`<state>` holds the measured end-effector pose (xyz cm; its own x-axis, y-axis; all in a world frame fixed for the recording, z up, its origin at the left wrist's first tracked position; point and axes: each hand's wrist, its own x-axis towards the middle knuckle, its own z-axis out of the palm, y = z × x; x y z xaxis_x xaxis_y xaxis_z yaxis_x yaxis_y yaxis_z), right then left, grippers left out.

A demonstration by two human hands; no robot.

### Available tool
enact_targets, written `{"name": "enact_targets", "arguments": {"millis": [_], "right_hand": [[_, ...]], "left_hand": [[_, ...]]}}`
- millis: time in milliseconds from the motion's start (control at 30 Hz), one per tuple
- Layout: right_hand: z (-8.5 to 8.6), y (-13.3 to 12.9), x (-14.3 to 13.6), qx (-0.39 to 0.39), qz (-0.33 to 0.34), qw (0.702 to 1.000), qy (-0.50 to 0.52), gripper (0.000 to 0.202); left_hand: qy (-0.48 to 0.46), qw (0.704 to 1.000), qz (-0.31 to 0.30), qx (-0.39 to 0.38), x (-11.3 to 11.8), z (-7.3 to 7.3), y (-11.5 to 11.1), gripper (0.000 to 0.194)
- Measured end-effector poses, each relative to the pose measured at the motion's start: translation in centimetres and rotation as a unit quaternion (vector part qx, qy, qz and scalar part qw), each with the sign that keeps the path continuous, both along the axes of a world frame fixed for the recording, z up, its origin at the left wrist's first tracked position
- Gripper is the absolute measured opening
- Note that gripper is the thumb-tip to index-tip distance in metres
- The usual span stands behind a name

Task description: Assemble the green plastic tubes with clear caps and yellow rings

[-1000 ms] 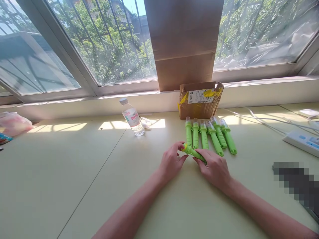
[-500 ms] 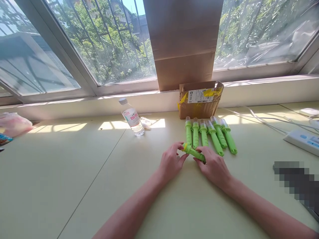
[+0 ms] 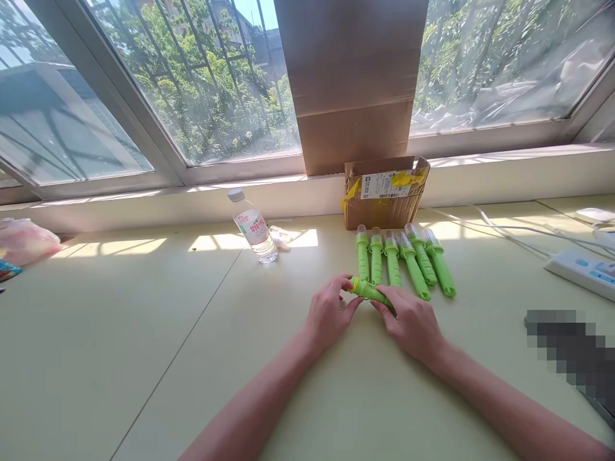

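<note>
Between my two hands lies a slim green ribbed handle (image 3: 369, 291) with a yellow band at its left end. It slants down to the right, just above the table. My left hand (image 3: 331, 310) pinches the yellow end between fingers and thumb. The other end is in my right hand (image 3: 412, 321), whose fingers wrap round it and partly hide it. Just beyond, several similar green handles with clear caps (image 3: 407, 256) lie side by side on the table, caps pointing away from me. What the caps contain is too small to tell.
A torn cardboard box (image 3: 384, 208) stands behind the row of handles. Back left of my hands is a water bottle (image 3: 254, 230) beside a small crumpled wrapper (image 3: 281, 237). White cables and a power strip (image 3: 583, 272) lie at right, near a pixelated dark object (image 3: 571, 358).
</note>
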<state>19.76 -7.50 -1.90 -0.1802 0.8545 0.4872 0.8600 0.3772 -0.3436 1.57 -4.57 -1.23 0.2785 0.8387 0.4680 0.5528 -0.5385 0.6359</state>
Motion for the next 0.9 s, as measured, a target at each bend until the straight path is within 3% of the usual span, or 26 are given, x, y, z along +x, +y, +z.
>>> {"name": "enact_targets", "arguments": {"millis": [300, 533, 900], "right_hand": [[-0.32, -0.08, 0.08, 0.014, -0.005, 1.0, 0.009, 0.014], [-0.28, -0.18, -0.02, 0.041, -0.011, 0.999, -0.008, 0.02], [-0.33, 0.09, 0.19, -0.035, 0.006, 0.999, 0.005, 0.025]], "left_hand": [[-0.018, 1.0, -0.009, -0.007, 0.09, 0.02, 0.01, 0.02], [-0.02, 1.0, -0.011, -0.018, 0.1, -0.05, 0.24, 0.026], [-0.003, 1.0, -0.009, -0.012, -0.02, -0.33, 0.13, 0.019]]}}
